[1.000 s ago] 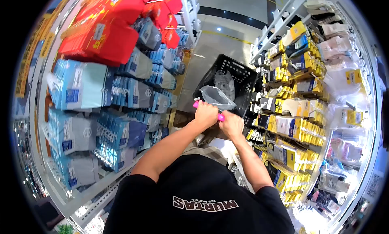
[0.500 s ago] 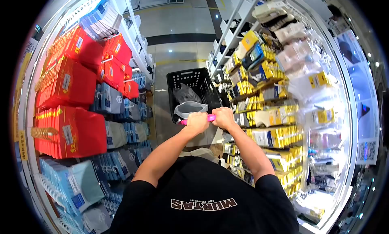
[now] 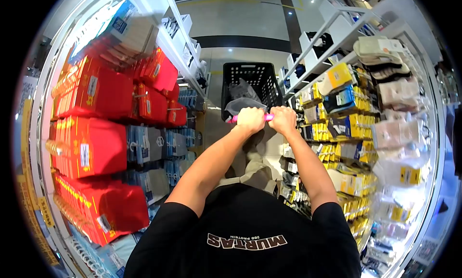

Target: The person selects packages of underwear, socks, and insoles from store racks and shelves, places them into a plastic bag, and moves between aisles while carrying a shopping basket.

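Observation:
My left hand [image 3: 251, 120] and my right hand [image 3: 283, 119] are both closed around a pink handle [image 3: 268, 117], side by side with a small gap between them. Just ahead of my fists is a black plastic shopping basket [image 3: 225, 91] with perforated walls, low over the floor. Inside it lies a crumpled dark grey item [image 3: 244, 90], its kind unclear. Nearer my left hand is a pale grey, rounded piece [image 3: 240, 104], partly hidden. Whatever links handle and basket is covered by my hands.
On the left, red packages [image 3: 98, 145] and blue-grey packs [image 3: 147, 145] hang from rack hooks. Yellow-labelled sock packs [image 3: 358, 126] line the right rack. White shelf frames [image 3: 332, 23] flank the aisle's far end. Tiled floor [image 3: 243, 44] runs ahead, crossed by a dark strip.
The basket, handle and both hands appear further right and higher in view. Racks on both sides have slid nearer as I advance along the aisle. Both hands keep their grip.

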Available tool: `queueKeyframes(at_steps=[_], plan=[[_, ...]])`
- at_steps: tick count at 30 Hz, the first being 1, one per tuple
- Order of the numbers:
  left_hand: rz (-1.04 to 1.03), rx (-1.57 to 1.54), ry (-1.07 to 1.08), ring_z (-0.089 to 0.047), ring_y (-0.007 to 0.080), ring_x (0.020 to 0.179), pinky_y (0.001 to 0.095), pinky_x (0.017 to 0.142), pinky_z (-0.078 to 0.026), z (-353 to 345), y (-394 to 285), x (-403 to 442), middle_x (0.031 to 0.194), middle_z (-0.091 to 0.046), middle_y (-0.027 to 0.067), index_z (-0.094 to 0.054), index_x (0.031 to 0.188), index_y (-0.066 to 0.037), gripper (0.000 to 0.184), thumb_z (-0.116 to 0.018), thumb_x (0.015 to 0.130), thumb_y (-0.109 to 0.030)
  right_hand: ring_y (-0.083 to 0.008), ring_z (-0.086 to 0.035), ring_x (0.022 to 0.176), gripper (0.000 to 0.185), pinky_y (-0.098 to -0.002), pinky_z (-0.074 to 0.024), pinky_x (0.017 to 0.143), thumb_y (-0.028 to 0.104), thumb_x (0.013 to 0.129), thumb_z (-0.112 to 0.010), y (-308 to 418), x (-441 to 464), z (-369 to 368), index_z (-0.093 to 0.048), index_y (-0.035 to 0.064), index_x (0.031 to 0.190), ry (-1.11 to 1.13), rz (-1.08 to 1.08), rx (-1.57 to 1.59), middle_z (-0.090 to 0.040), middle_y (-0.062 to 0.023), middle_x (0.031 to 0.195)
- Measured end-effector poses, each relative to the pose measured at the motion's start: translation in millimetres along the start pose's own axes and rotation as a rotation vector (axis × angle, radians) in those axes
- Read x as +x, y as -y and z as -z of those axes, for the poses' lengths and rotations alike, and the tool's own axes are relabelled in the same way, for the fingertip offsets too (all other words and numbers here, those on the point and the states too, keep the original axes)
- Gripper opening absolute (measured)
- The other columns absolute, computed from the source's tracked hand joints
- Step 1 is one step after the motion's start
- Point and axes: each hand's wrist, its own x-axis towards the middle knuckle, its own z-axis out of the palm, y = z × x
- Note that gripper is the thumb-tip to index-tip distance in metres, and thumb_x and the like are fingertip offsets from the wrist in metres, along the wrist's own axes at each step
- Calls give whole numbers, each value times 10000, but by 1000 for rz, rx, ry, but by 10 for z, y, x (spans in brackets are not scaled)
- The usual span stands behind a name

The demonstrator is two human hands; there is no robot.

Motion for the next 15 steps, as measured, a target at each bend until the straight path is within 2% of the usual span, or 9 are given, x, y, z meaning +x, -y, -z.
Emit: queueKeyframes(at_steps=[4,7,8,9,15], plan=[[5,7,-34,-712,367,710,469,683,-567,160,336,651,782,-713,197,-706,851,-78,222,-552,847,-237,-264,-668,795,159,-399,-508,740,242,644,-695,-220,708,-63,-667,123,747,7,25,39,-706,-61,804],[59,42,67,-713,367,749,469,708,-567,296,505,1064,808,-716,195,-708,867,-83,234,-568,838,-268,-247,-679,828,184,-393,-503,774,250,646,-706,-361,1164,-66,-692,131,785,88,2,17,-722,-67,847],[77,50,103,-713,367,760,469,714,-567,324,555,1208,815,-717,195,-708,868,-84,237,-573,835,-275,-249,-682,816,173,-389,-499,791,245,653,-696,-426,1285,-79,-694,128,780,45,32,59,-722,-75,832],[102,61,158,-725,344,830,445,763,-574,431,555,1345,908,-730,194,-725,897,-73,258,-556,848,-262,-251,-683,812,164,-390,-498,786,240,657,-693,-505,1446,-114,-693,126,775,13,42,82,-718,-77,817],[190,45,63,-726,333,785,434,700,-581,518,920,1953,845,-725,183,-713,880,-88,235,-568,830,-266,-265,-686,806,117,-417,-493,753,212,710,-651,-718,2242,-249,-679,112,766,10,95,119,-704,-92,770]])
